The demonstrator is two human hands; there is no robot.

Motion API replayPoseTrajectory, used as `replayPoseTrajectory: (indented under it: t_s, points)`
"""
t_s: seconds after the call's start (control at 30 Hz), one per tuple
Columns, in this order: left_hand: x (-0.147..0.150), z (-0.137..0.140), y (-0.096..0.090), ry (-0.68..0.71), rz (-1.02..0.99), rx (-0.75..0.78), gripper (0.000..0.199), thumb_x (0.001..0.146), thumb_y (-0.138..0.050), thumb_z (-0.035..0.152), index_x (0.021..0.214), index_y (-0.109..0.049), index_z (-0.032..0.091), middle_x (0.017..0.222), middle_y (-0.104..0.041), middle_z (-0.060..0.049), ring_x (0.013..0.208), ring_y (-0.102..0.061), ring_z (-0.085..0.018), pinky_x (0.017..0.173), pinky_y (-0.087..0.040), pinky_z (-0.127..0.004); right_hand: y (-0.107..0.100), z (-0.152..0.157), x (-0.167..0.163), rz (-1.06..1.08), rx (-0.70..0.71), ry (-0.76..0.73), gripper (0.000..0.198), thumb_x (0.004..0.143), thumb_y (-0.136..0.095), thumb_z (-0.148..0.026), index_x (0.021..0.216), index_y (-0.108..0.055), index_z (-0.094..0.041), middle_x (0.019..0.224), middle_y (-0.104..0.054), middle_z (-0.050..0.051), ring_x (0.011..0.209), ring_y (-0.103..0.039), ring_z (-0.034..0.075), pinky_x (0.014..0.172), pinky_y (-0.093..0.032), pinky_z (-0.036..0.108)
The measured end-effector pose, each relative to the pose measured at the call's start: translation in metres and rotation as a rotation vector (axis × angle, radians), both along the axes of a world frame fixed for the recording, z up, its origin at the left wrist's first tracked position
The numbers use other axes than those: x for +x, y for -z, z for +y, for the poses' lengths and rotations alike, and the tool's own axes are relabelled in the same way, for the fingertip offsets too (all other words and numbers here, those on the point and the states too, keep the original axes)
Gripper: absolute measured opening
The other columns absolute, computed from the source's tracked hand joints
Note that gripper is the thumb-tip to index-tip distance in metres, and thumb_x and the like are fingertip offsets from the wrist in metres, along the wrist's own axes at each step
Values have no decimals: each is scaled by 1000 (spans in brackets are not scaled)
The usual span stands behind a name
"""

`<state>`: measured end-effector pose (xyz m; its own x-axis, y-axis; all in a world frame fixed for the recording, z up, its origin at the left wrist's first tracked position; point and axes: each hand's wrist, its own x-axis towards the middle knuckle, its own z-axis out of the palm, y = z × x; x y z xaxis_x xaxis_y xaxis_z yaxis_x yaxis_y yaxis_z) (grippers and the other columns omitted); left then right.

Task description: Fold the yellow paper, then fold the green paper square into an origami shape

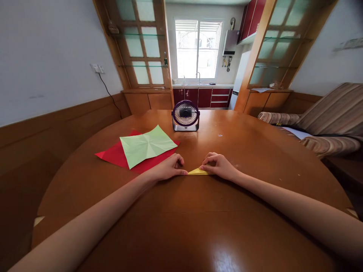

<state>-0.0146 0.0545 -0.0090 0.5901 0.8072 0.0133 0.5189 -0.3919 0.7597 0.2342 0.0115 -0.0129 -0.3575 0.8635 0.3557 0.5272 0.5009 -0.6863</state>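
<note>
A small piece of folded yellow paper (195,172) lies on the table in front of me, narrow and pointed at its left end. My left hand (170,168) is closed, its fingers curled and its thumb pressing the paper's left tip to the tabletop. On the other side, my right hand (218,166) pinches the paper, thumb on its upper edge, and covers its right end. Beyond my left hand a creased light green sheet (150,145) rests on top of red paper (113,155).
A small dark purple desk fan (185,115) stands at the far side of the oval wooden table (181,226). To the right is a striped armchair (331,113). A black cord hangs from a wall socket (98,68) at left.
</note>
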Motion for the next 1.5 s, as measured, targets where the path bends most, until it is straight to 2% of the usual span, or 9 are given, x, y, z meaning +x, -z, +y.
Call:
replayPoseTrajectory:
  t_s: [0.23,0.43,0.6,0.73,0.87,1.0,1.13,1.3,1.5]
  points:
    - [0,1,-6,46,43,6,39,69,-72,48,81,-50,19,76,-47,3,62,-40,-11,53,-33,-22,1,1,1,-17,19,-3,19,81,-69,-36,75,-73,-18,80,-65,4,81,-60,17,77,-47,33]
    - [-1,-3,-12,138,-6,-26,36,79,-62,54,82,-60,18,81,-53,0,69,-47,-13,60,-38,-23,0,1,1,-13,13,-6,19,81,-69,-35,76,-73,-18,81,-65,4,80,-60,17,76,-47,32]
    - [4,-11,-10,62,5,79,36,76,-65,55,79,-69,19,88,-57,-2,79,-53,-16,70,-42,-27,1,2,2,-23,24,3,19,82,-68,-36,76,-73,-18,82,-66,4,82,-60,17,78,-47,33]
    - [6,-12,-7,43,-7,108,33,76,-66,52,76,-71,19,86,-57,-3,79,-54,-17,69,-42,-27,1,1,2,-38,44,4,18,82,-69,-34,75,-72,-19,81,-66,4,83,-60,18,79,-46,33]
    - [7,-11,-2,11,-51,82,34,71,-70,51,75,-67,18,85,-56,-2,74,-52,-15,65,-41,-26,0,-1,1,-64,76,12,14,82,-68,-30,76,-72,-19,81,-66,4,83,-59,18,80,-45,33]
    - [10,-10,2,-68,-119,11,42,63,-76,49,82,-55,18,78,-55,1,64,-45,-12,57,-36,-23,0,-1,1,-85,92,6,14,84,-67,-30,77,-71,-18,82,-65,4,83,-58,19,79,-45,34]
    - [10,-10,-1,-42,-136,-43,41,63,-76,46,79,-51,18,76,-55,2,61,-44,-11,54,-34,-22,0,-2,1,-93,101,2,14,84,-66,-29,77,-70,-18,82,-65,5,83,-57,19,79,-45,34]
    - [10,-15,-7,22,-117,7,30,70,-72,44,78,-62,17,78,-55,1,66,-47,-12,59,-36,-23,-2,-3,0,-112,112,2,13,85,-66,-28,77,-69,-18,82,-65,5,82,-57,19,79,-45,34]
    - [19,-27,-4,-136,16,230,32,80,-64,50,73,-64,18,75,-59,-1,69,-51,-15,61,-36,-26,0,-1,1,-130,123,0,13,85,-66,-28,78,-69,-17,82,-65,5,83,-56,18,80,-44,34]
